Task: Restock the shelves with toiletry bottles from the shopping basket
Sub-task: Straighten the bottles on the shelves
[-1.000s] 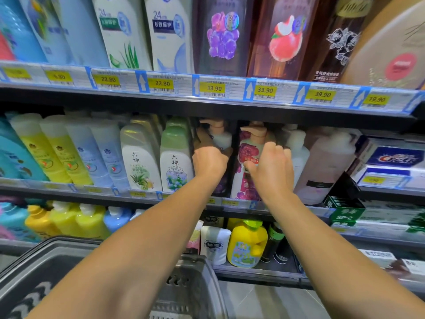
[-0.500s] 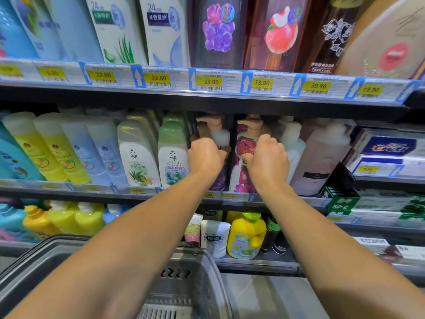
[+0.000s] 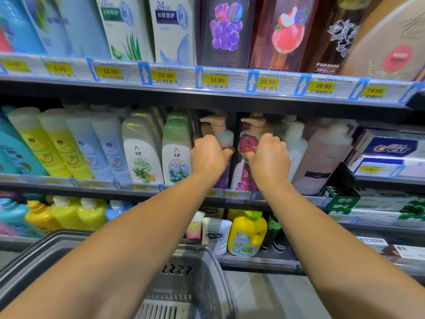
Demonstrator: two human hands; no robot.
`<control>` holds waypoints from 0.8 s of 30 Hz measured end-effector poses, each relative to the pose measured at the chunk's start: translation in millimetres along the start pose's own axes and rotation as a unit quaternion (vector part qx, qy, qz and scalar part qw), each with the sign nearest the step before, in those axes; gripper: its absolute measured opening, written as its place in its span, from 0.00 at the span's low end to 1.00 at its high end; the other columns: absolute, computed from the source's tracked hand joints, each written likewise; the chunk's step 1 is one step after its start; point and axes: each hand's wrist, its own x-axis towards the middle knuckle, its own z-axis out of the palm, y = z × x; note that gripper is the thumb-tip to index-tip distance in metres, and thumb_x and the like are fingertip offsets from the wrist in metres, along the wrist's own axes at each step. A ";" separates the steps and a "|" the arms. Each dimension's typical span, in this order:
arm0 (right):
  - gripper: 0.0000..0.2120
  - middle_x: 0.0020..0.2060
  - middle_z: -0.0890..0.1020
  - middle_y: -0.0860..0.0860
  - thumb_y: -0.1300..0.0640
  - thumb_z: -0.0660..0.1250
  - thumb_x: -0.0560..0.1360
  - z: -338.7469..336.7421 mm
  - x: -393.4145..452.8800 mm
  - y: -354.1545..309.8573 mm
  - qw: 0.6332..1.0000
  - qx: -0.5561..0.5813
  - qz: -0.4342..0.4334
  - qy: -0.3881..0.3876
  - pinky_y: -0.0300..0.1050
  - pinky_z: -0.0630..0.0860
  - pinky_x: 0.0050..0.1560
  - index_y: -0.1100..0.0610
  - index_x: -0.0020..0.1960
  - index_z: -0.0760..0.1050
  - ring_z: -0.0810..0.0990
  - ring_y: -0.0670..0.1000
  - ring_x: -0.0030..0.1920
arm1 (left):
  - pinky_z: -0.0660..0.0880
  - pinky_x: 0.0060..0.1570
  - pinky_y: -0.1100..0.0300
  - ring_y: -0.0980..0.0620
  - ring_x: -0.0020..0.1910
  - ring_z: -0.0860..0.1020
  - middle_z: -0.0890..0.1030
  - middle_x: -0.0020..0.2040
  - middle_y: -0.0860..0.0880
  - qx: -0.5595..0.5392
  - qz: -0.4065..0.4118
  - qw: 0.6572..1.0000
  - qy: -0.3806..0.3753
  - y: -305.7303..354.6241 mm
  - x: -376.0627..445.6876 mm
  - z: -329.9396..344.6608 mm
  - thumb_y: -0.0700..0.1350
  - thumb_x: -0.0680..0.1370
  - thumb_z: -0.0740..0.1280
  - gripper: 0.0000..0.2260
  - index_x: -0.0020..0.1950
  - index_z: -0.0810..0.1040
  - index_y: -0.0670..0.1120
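Two pump bottles stand side by side on the middle shelf (image 3: 236,195). My left hand (image 3: 208,156) is wrapped around the purple-flowered pump bottle (image 3: 222,132), hiding most of its body. My right hand (image 3: 268,158) grips the pink rose pump bottle (image 3: 245,178) just below its beige pump. Both bottles stand upright on the shelf. The grey shopping basket (image 3: 202,282) sits below my forearms, its inside mostly hidden by my left arm.
White and green herbal bottles (image 3: 176,155) crowd the left of my hands; a pale pump bottle (image 3: 322,155) stands to the right. Toothpaste boxes (image 3: 391,148) fill the far right. The upper shelf edge (image 3: 216,88) hangs close above. A yellow bottle (image 3: 246,233) sits on the lower shelf.
Both hands have stayed on the two pump bottles; my right hand has closed more tightly around the rose bottle's neck. The view has shifted slightly.
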 end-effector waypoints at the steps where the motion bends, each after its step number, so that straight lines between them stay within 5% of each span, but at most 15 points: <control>1: 0.16 0.50 0.78 0.58 0.53 0.72 0.74 -0.2 0.0 -0.6 1.000 -0.001 0.001 0.000 0.48 0.64 0.40 0.62 0.55 0.72 0.74 0.59 0.54 | 0.72 0.42 0.51 0.37 0.49 0.78 0.77 0.52 0.39 0.002 0.001 1.000 -0.002 0.0 -0.2 -0.5 0.56 0.72 0.74 0.20 0.50 0.77 0.40; 19: 0.21 0.55 0.73 0.57 0.54 0.74 0.73 -25.6 -7.8 -1.6 1.000 0.028 0.000 -0.004 0.53 0.70 0.49 0.59 0.57 0.67 0.72 0.60 0.57 | 0.72 0.49 0.51 0.39 0.58 0.75 0.72 0.62 0.41 -0.049 -0.011 0.998 -0.040 6.2 -19.0 -26.1 0.52 0.71 0.74 0.27 0.62 0.68 0.41; 24: 0.27 0.63 0.70 0.55 0.54 0.72 0.74 -49.5 -22.4 0.9 0.999 0.022 -0.008 -0.037 0.54 0.72 0.53 0.58 0.68 0.65 0.70 0.60 0.63 | 0.71 0.48 0.50 0.40 0.60 0.74 0.71 0.65 0.43 -0.054 0.056 0.996 -0.039 -3.9 -42.8 -39.3 0.51 0.73 0.71 0.30 0.70 0.64 0.43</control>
